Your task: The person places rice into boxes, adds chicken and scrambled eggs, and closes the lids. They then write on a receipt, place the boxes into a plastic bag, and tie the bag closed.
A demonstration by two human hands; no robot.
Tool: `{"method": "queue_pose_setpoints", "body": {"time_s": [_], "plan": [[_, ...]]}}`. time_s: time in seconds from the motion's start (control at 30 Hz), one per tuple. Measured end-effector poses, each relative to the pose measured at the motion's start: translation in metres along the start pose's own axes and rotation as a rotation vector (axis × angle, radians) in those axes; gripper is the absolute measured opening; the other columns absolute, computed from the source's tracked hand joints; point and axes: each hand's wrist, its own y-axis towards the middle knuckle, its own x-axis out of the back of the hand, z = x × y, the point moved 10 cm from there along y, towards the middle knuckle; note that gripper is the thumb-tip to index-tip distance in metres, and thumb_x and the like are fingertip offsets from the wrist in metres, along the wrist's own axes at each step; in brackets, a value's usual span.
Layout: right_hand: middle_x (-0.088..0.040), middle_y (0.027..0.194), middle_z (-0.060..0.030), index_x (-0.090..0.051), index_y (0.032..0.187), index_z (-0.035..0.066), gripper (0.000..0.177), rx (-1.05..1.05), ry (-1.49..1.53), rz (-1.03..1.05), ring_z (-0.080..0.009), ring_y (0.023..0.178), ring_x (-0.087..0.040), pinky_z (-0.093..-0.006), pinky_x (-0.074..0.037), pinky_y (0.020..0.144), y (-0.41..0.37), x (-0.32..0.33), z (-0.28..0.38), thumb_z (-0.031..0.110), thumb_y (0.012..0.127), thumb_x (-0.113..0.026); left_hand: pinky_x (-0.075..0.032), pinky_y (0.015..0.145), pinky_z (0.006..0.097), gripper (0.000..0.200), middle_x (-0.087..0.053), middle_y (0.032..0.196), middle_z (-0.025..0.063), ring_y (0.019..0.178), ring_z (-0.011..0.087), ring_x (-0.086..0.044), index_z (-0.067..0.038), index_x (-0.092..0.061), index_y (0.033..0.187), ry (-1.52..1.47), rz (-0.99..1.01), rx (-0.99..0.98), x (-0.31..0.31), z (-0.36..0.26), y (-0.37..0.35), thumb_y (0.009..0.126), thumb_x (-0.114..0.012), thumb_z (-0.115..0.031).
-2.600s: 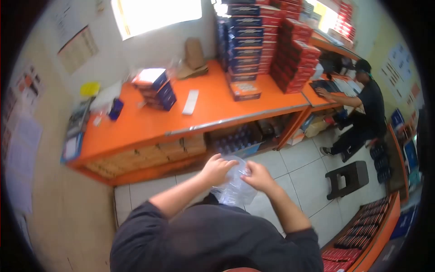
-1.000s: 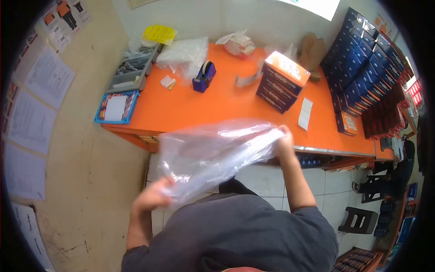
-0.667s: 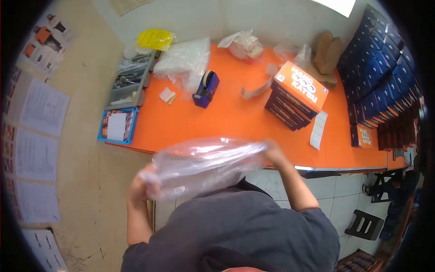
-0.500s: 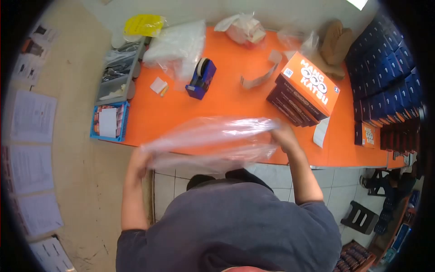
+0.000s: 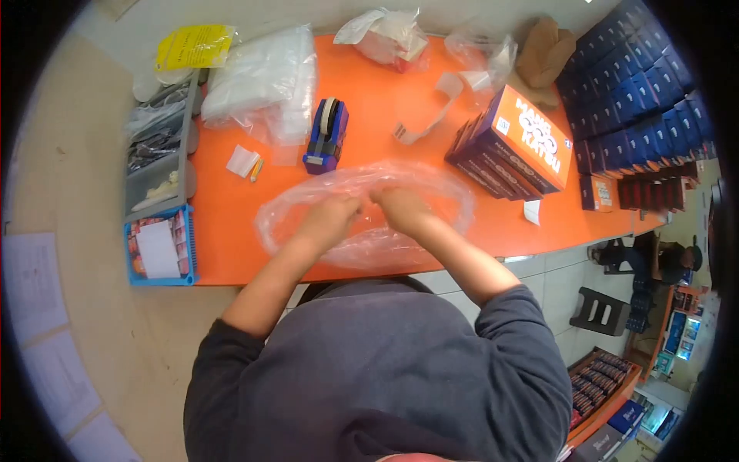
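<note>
A clear plastic bag (image 5: 269,223) lies spread in a wide ring at the front of the orange table. Both my hands are over the middle of the ring, close together. My left hand (image 5: 332,217) has its fingers curled inward. Facing it across a small gap, my right hand (image 5: 403,211) is also curled. Whether either pinches a fold of the thin plastic cannot be made out. Just right of the bag stands a stack of orange and dark boxes (image 5: 508,142) with "Katsu" lettering. Beyond the bag sits a blue tape dispenser (image 5: 327,138).
Folded clear bags (image 5: 265,77) lie at the back left, beside a grey cutlery tray (image 5: 188,138) and a blue basket (image 5: 192,262). A paper strip (image 5: 431,123) curls mid-table. Blue boxes (image 5: 631,100) are piled on the right. A person (image 5: 670,262) sits farther off.
The bag was stretched between my two hands, held wide apart at the table edge. Now it lies on the table, opened into a ring, and my hands have come together over its middle.
</note>
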Motion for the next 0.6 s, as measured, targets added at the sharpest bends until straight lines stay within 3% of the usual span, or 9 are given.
{"method": "queue_pose_setpoints", "body": {"time_s": [0.1, 0.17, 0.2, 0.27, 0.33, 0.37, 0.43, 0.47, 0.6], "plan": [[-0.049, 0.127, -0.0125, -0.046, 0.126, 0.014, 0.058, 0.005, -0.219, -0.012, -0.0302, 0.114, -0.049, -0.0419, -0.042, 0.091, 0.000, 0.006, -0.011, 0.013, 0.072, -0.066, -0.035, 0.097, 0.0489, 0.052, -0.042, 0.133, 0.0189, 0.121, 0.0372, -0.042, -0.018, -0.050, 0.125, 0.639, -0.068, 0.056, -0.005, 0.007, -0.017, 0.076, -0.066, -0.021], [-0.049, 0.128, -0.0127, -0.045, 0.128, 0.013, 0.067, 0.281, -0.021, -0.003, -0.0287, 0.114, -0.050, -0.0395, -0.041, 0.092, -0.021, 0.026, 0.004, 0.016, 0.068, -0.073, -0.031, 0.100, 0.0510, 0.058, -0.036, 0.138, 0.0183, 0.125, 0.0391, -0.037, -0.022, -0.045, 0.130, 0.540, 0.043, 0.096, -0.006, 0.003, -0.018, 0.076, -0.065, -0.021], [-0.050, 0.127, -0.0129, -0.050, 0.124, 0.010, 0.061, 0.256, 0.122, 0.073, -0.0274, 0.113, -0.050, -0.0369, -0.041, 0.092, -0.059, 0.084, 0.044, 0.011, 0.067, -0.073, -0.030, 0.101, 0.0508, 0.059, -0.035, 0.139, 0.0182, 0.125, 0.0390, -0.036, -0.022, -0.043, 0.132, 0.490, 0.091, 0.100, -0.006, -0.002, -0.009, 0.077, -0.064, -0.021], [-0.055, 0.118, -0.0107, -0.053, 0.119, 0.009, 0.063, 0.560, 0.383, -0.236, -0.0266, 0.112, -0.050, -0.0376, -0.040, 0.094, -0.119, 0.183, 0.074, 0.004, 0.060, -0.074, -0.030, 0.103, 0.0490, 0.059, -0.035, 0.139, 0.0181, 0.126, 0.0380, -0.035, -0.020, -0.041, 0.134, 0.391, 0.183, 0.128, -0.005, -0.006, 0.003, 0.079, -0.062, -0.021], [-0.047, 0.128, -0.0095, -0.050, 0.123, 0.014, 0.077, 0.381, 0.019, -0.437, -0.0290, 0.123, -0.038, -0.0401, -0.035, 0.100, -0.156, 0.248, 0.039, 0.004, 0.052, -0.078, -0.031, 0.102, 0.0465, 0.056, -0.039, 0.137, 0.0181, 0.125, 0.0357, -0.038, -0.017, -0.040, 0.134, 0.161, 0.209, 0.113, -0.011, -0.003, 0.006, 0.081, -0.059, -0.023], [-0.036, 0.137, -0.0140, -0.043, 0.130, 0.020, 0.091, 0.088, -0.128, -0.436, -0.0330, 0.128, -0.032, -0.0405, -0.031, 0.104, -0.160, 0.264, -0.010, 0.011, 0.048, -0.081, -0.031, 0.102, 0.0456, 0.055, -0.041, 0.135, 0.0179, 0.124, 0.0344, -0.039, -0.016, -0.040, 0.134, -0.023, 0.187, 0.070, -0.020, 0.001, 0.009, 0.082, -0.058, -0.025], [-0.012, 0.147, -0.0212, -0.017, 0.143, 0.030, 0.121, -0.269, -0.372, -0.273, -0.0426, 0.134, -0.014, -0.0499, -0.022, 0.107, -0.153, 0.262, -0.118, 0.024, 0.041, -0.083, -0.033, 0.101, 0.0420, 0.053, -0.043, 0.133, 0.0179, 0.123, 0.0323, -0.042, -0.011, -0.040, 0.133, -0.252, 0.184, -0.011, -0.029, -0.009, 0.005, 0.084, -0.055, -0.025], [-0.011, 0.147, -0.0238, -0.012, 0.143, 0.032, 0.126, -0.364, -0.358, -0.199, -0.0433, 0.135, -0.010, -0.0550, -0.019, 0.106, -0.151, 0.257, -0.144, 0.027, 0.040, -0.083, -0.033, 0.101, 0.0393, 0.052, -0.044, 0.133, 0.0181, 0.123, 0.0315, -0.042, -0.008, -0.040, 0.133, -0.292, 0.210, -0.048, -0.035, -0.021, 0.000, 0.086, -0.054, -0.024], [-0.014, 0.144, -0.0264, -0.013, 0.143, 0.031, 0.116, -0.318, -0.227, -0.205, -0.0444, 0.133, -0.015, -0.0550, -0.020, 0.105, -0.136, 0.247, -0.160, 0.025, 0.046, -0.076, -0.035, 0.100, 0.0366, 0.050, -0.045, 0.131, 0.0194, 0.121, 0.0303, -0.044, -0.006, -0.040, 0.132, -0.335, 0.358, -0.122, -0.050, -0.058, -0.015, 0.088, -0.052, -0.023]]}}
